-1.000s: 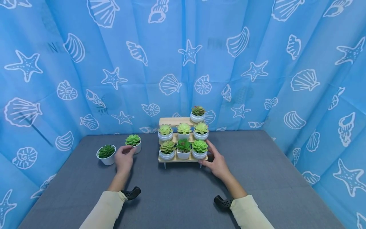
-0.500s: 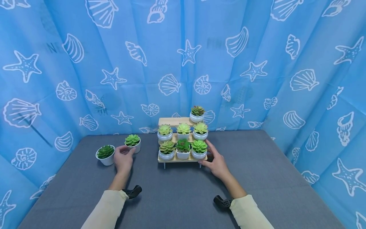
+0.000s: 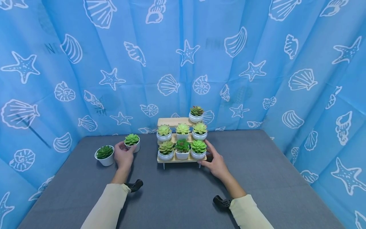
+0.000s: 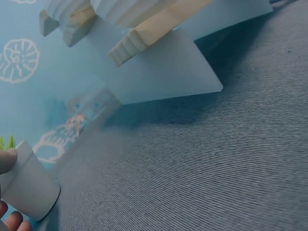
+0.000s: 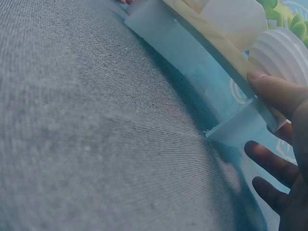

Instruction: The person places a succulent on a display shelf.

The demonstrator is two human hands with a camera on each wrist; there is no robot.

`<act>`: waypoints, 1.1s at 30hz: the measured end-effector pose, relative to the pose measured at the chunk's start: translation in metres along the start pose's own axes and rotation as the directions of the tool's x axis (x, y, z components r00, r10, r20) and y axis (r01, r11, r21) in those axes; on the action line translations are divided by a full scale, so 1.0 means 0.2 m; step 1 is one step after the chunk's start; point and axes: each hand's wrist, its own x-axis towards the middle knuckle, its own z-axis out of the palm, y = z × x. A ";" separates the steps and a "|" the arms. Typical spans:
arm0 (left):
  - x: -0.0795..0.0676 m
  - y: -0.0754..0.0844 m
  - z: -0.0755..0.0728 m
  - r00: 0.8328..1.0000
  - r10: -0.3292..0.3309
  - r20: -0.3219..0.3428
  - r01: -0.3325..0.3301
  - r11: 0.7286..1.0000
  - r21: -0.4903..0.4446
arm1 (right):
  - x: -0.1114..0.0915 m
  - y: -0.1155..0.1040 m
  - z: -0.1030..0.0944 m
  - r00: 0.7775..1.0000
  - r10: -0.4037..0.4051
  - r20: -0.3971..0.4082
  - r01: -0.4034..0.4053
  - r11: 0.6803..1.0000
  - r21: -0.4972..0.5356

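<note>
A light green succulent in a white pot point(image 3: 136, 147) stands on the table, left of a tiered wooden plant stand point(image 3: 171, 121). My left hand point(image 3: 123, 156) holds this pot between thumb and fingers; in the left wrist view the thumb lies at the rim of the white pot point(image 4: 32, 190). With the thumb on the front edge of the lowest board, my right hand point(image 3: 216, 163) grips the stand's right end. The thumb point(image 5: 276, 91) shows on the wood in the right wrist view, other fingers partly hidden behind. Several potted succulents fill the two lower tiers.
Another white pot with a dark green succulent point(image 3: 105, 156) stands just left of my left hand. On the top tier, one succulent point(image 3: 196, 114) sits at the right end. A blue shell-print curtain point(image 3: 183, 63) hangs behind the grey table point(image 3: 177, 197).
My left hand has shifted slightly, its fingers now reaching further around the light green succulent's pot. The right hand keeps its hold on the stand. The head view has drifted a little.
</note>
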 end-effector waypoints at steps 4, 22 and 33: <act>0.02 0.01 0.00 0.999 -0.007 0.038 0.006 1.000 0.027 | 0.00 0.00 0.00 1.000 -0.021 -0.007 0.021 1.000 0.002; 0.07 0.00 0.01 0.987 0.023 0.158 -0.030 0.999 0.043 | 0.00 0.00 0.00 1.000 -0.008 0.002 0.008 1.000 0.016; 0.07 0.01 0.01 0.991 0.022 0.130 -0.022 1.000 -0.001 | 0.00 0.01 0.00 1.000 -0.017 0.000 0.017 1.000 0.021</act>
